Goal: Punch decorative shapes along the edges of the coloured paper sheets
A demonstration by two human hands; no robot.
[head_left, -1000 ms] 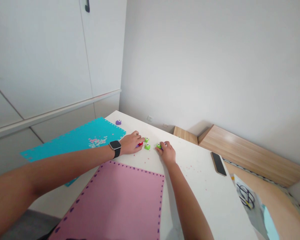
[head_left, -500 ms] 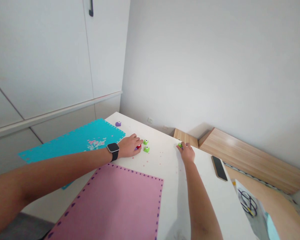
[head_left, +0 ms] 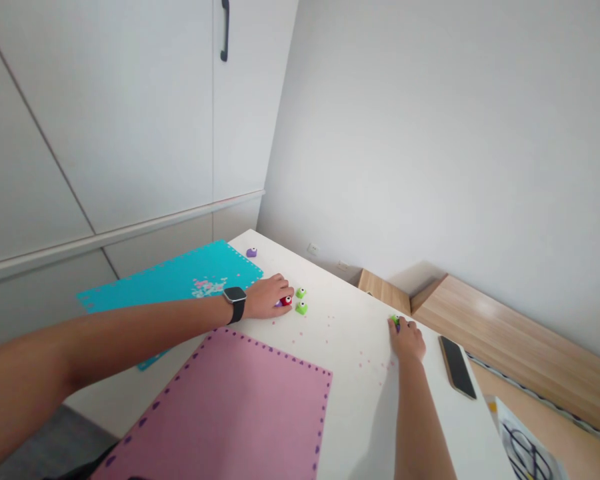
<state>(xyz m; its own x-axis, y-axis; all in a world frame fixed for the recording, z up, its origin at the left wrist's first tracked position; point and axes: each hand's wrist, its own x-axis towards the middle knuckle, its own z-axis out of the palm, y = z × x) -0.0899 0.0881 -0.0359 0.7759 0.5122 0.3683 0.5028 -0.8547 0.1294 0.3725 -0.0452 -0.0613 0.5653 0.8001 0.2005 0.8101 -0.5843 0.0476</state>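
Note:
My left hand (head_left: 270, 297), with a watch (head_left: 236, 301) on its wrist, is closed around a red craft punch (head_left: 287, 301), and a bit of purple shows beside it. Just to the right of those fingers stand two green craft punches (head_left: 301, 308) on the white table. My right hand (head_left: 408, 339) has its fingers round another green craft punch (head_left: 395, 320) by the table's far edge; something dark purple shows under the fingers. A purple craft punch (head_left: 251, 253) sits alone near the far left corner. A pink sheet (head_left: 240, 400) with punched edges lies nearest me.
A blue sheet (head_left: 165, 287) with punched edges lies at the left, bearing a heap of paper bits (head_left: 210, 287). More pink bits dot the white table (head_left: 350, 393). A phone (head_left: 457, 367) rests by the right edge. Beyond the table is a wooden headboard (head_left: 520, 360).
My right hand has slid right along the far edge with the green craft punch, closer to the phone. My left hand stays by the two green ones. The whole view has shifted.

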